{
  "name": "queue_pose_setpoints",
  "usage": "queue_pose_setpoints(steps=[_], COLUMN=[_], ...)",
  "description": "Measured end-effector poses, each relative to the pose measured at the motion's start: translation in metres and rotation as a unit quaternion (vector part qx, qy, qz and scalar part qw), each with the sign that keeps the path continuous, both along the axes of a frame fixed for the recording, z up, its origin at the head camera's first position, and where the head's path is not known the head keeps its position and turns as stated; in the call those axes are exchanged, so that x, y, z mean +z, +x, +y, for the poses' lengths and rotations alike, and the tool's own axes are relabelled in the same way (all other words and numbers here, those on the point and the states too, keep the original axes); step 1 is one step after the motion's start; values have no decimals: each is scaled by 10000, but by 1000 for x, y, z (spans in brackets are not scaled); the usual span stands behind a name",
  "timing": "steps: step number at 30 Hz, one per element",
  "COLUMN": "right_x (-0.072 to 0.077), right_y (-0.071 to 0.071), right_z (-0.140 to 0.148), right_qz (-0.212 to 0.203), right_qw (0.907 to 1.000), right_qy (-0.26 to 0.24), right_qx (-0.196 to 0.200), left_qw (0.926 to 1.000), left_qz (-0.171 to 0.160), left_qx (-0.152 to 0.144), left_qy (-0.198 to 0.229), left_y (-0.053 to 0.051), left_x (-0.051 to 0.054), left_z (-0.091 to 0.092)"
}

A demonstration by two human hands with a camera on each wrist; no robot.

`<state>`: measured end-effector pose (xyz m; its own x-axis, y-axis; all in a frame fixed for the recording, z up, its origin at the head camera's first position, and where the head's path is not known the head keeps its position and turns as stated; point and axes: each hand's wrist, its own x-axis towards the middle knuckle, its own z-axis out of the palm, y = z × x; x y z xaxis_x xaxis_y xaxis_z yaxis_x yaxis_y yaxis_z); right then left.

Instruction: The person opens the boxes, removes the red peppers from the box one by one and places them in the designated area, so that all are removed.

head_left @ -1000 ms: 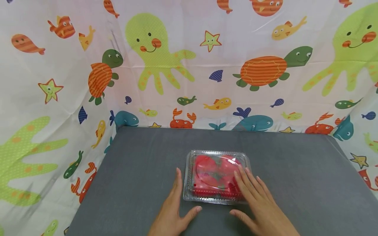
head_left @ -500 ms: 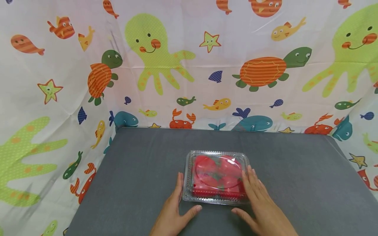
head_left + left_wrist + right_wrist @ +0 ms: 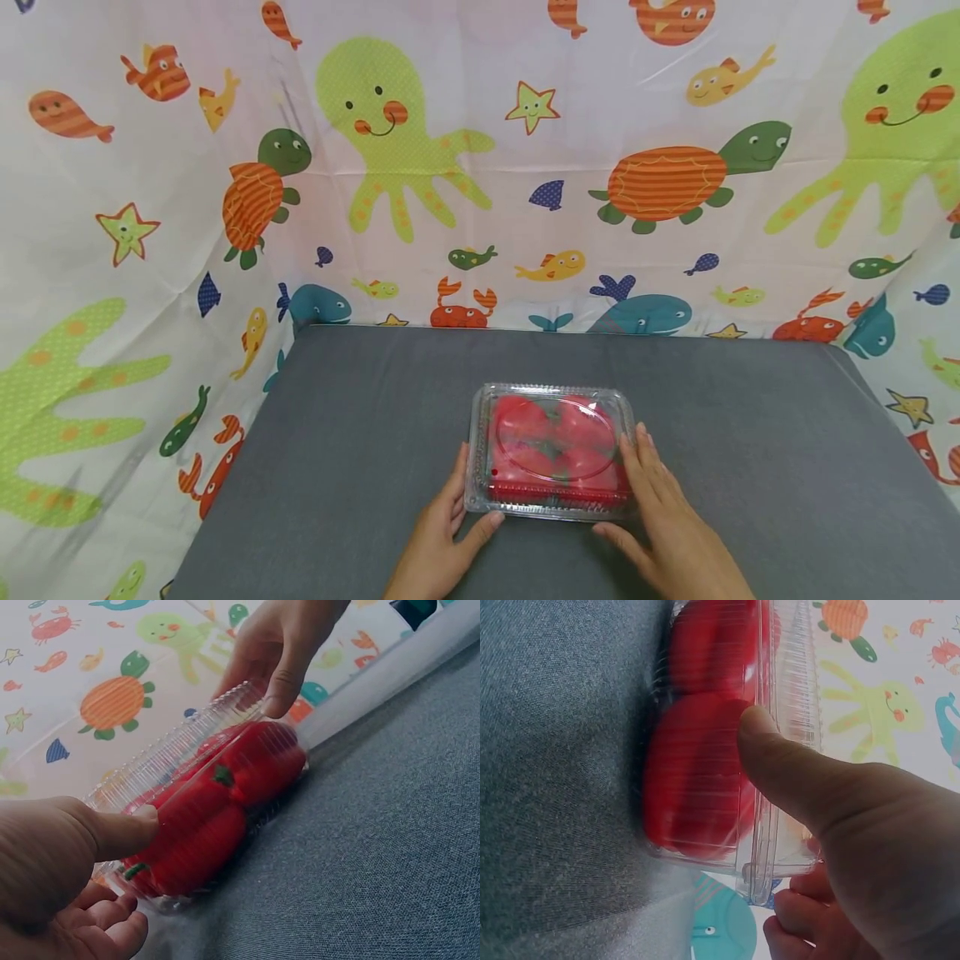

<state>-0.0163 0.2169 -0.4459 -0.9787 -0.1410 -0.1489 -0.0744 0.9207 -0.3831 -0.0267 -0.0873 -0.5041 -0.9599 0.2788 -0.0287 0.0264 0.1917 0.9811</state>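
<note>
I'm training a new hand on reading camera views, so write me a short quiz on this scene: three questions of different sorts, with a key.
1. Multiple choice: what shows through the clear box?
A) yellow lemons
B) red peppers
C) white eggs

2. True or false: the lid of the box stands wide open.

3. Fill in the gap: in the head view, the box lies between the left hand and the ____.

Key:
1. B
2. False; the lid is closed.
3. right hand
</note>
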Motion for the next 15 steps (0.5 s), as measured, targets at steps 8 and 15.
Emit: queue_pose_setpoints(steps=[8,15], right_x=[2,2], right_y=[-2,-3], right_z=[2,4], right_qz=[-232,-246], right_qw=[9992,9984], right_qy=[-304,-480], right_qx=[-141,-186], left_qw=[9997,9974], left_qz=[-161,-352], left_qx=[-30,-17], left_qy=[174,621], left_y=[-1,-2], left_x=[-1,1], left_z=[0,2])
